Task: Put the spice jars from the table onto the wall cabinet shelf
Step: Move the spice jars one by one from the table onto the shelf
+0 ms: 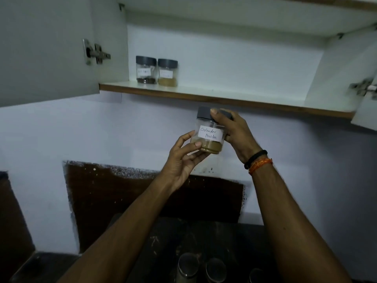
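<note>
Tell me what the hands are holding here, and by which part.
Both hold the coriander powder jar: the left hand grips its lower body and base, the right hand grips round the grey lid and upper side.

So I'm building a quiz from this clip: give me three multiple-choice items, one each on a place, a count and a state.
1. Where is the coriander powder jar?
A. on the shelf
B. held below the shelf
C. on the table

2. How many jars stand on the shelf?
A. one
B. two
C. four

3. The held jar's lid is
A. on
B. off
C. missing

Answers:
1 B, the left hand and right hand hold it under the shelf edge.
2 B, a dark-filled jar and a tan-filled jar.
3 A, the grey cap sits on top.
</note>
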